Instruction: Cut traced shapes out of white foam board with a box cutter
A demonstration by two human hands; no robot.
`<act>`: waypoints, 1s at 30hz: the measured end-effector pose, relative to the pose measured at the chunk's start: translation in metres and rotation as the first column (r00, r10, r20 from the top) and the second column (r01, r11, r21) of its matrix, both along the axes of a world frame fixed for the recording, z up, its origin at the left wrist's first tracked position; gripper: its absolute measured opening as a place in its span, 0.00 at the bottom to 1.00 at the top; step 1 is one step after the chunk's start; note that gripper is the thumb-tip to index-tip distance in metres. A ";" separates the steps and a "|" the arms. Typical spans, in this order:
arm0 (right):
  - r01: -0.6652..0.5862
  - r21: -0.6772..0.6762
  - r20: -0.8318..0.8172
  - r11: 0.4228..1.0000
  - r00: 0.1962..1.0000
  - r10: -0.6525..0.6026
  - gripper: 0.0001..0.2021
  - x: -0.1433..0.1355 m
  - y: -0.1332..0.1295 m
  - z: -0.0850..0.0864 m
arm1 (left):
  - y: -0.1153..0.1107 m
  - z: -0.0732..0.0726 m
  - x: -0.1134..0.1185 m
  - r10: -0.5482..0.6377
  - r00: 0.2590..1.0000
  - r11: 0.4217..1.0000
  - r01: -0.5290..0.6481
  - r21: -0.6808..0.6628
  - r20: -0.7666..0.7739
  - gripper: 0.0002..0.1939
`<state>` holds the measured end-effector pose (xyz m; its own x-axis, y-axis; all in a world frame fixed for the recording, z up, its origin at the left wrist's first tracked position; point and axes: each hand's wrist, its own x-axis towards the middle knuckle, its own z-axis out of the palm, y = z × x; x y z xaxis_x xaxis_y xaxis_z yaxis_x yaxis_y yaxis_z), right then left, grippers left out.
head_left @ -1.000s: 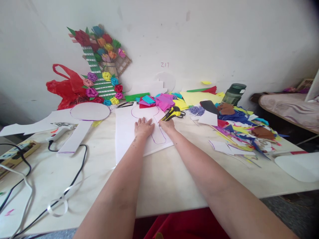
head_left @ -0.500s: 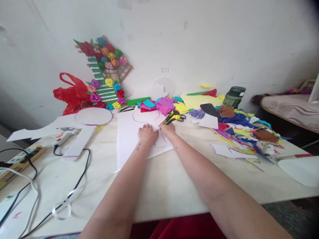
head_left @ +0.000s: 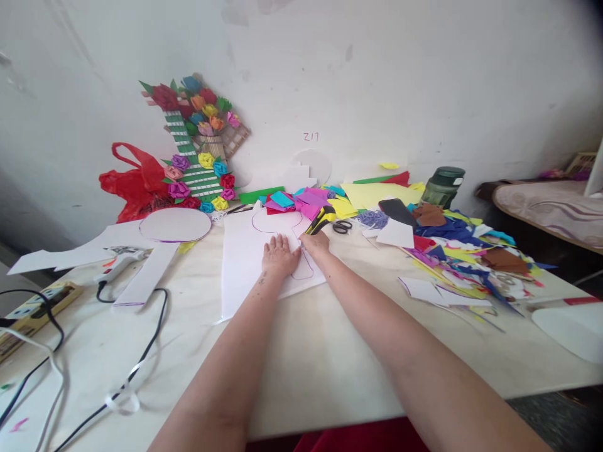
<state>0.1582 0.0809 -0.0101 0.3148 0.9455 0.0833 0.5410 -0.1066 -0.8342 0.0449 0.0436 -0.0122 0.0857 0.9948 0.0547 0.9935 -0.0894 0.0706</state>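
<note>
1. White ribbon [head_left: 125, 412]: looped, lying across a black cord [head_left: 153, 336], left foreground.
2. Hot-glue gun [head_left: 117, 263]: white, beside a round-headed white cut-out [head_left: 176, 225].
3. Paper scraps [head_left: 475, 248]: multicoloured heap, table's right side.
4. Scissors [head_left: 342, 226]: black-handled, just beyond the right hand [head_left: 315, 245].
5. Coloured papers [head_left: 308, 202]: overlapping the far edge of the white sheet [head_left: 242, 270] and hiding part of its purple outline.
6. Left hand [head_left: 281, 256]: palm down on the white sheet, fingers extended, nothing grasped; covers part of the outline.
7. Right hand: fingers closed round a yellow-and-black utility knife [head_left: 322, 221], tilted, at the outline's right side; cannot tell whether the blade touches.
8. Tabletop [head_left: 325, 358]: pale, bearing the white sheet at centre, before the person.
9. Wall [head_left: 377, 81]: whitish, marked "217"; a paper-flower panel [head_left: 200, 164] leans there beside a red plastic bag [head_left: 139, 185].
</note>
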 end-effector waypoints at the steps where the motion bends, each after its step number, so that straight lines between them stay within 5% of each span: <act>1: 0.007 -0.007 0.001 1.000 1.000 -0.007 0.06 0.000 0.004 0.000 | 0.003 0.000 0.000 0.002 1.000 1.000 -0.002 -0.001 0.003 0.37; 10: -0.027 -0.007 0.007 1.000 1.000 0.027 0.04 0.000 0.028 0.006 | 0.026 0.004 0.002 0.034 0.999 0.999 -0.034 -0.022 0.010 0.37; 30: -0.015 0.009 -0.101 1.000 0.995 0.016 0.10 0.001 0.025 -0.002 | 0.034 0.002 -0.002 0.018 0.998 1.000 -0.016 -0.021 0.053 0.27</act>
<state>0.1588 0.1060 -0.0125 0.3072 0.9498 0.0595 0.4555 -0.0919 -0.8855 0.0428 0.0781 -0.0103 0.0662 0.9971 0.0378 0.9896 -0.0705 0.1254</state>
